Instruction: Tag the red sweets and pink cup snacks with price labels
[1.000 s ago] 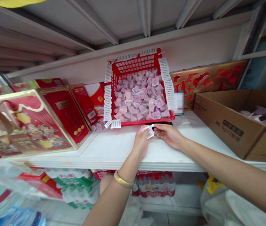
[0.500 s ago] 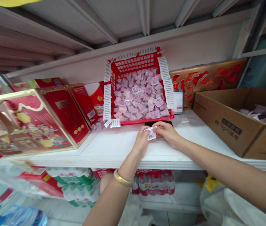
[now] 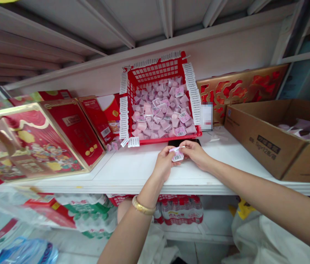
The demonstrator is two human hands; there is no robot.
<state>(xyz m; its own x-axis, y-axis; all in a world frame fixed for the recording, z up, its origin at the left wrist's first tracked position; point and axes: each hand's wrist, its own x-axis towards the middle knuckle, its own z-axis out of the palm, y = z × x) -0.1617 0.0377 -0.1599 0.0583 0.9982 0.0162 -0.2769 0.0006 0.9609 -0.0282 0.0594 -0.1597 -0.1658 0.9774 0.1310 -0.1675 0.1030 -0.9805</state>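
Observation:
Between my two hands is a small pink cup (image 3: 177, 154) with a flat lid that carries a barcode. My left hand (image 3: 164, 161) is closed around it from the left. My right hand (image 3: 195, 153) pinches at the lid's upper right edge with thumb and finger; the rest of its fingers curl behind. Just beyond stands a red plastic basket (image 3: 159, 140) heaped with similar pink cups (image 3: 160, 110). Strips of white barcode stickers (image 3: 124, 106) hang along the basket's rim. A dark flat object (image 3: 196, 142) lies partly under my right hand, at the basket's front.
Red and gold gift boxes (image 3: 69, 135) stand left on the white shelf (image 3: 133, 172). To the right is an open cardboard carton (image 3: 256, 143) with a few pink cups inside. Packs of bottled water (image 3: 182, 211) sit on the shelf below. Metal beams of an upper shelf run overhead.
Both hands stay at the cup, whose lid has turned slightly more toward me. The whole view has shifted a little.

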